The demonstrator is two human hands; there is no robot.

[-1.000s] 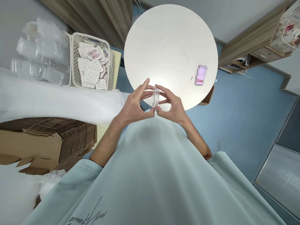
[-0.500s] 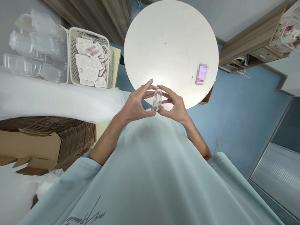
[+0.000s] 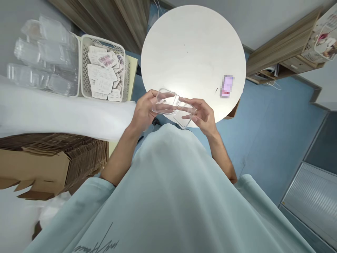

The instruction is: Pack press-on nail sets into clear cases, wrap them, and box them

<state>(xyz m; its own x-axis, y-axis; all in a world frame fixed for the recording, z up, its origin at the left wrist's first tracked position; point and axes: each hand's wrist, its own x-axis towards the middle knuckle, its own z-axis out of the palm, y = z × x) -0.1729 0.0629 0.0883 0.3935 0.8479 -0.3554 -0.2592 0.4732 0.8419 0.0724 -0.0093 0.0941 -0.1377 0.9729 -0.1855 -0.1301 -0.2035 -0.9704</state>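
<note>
A clear hinged plastic box [image 3: 165, 102] is spread apart in front of me, over the near edge of the round white table [image 3: 195, 45]. My left hand [image 3: 146, 109] grips its left half, fingers behind and thumb at the outer side. The right half, tilted downward, is held by my right hand [image 3: 202, 114], whose fingers show through the plastic. Nothing can be seen inside the box. To the right on the tabletop lies a blurred purple and pink item [image 3: 226, 86].
On the left stand a white basket [image 3: 83, 66] of printed cards and a pile of clear plastic boxes [image 3: 44, 52]. White sheeting [image 3: 65, 117] lies nearer me, then stacked folded cardboard [image 3: 37, 167]. A wooden cabinet [image 3: 284, 52] stands at the right.
The clear box has gone from closed between my fingertips to opened out into two halves. My hands have moved apart and turned with it.
</note>
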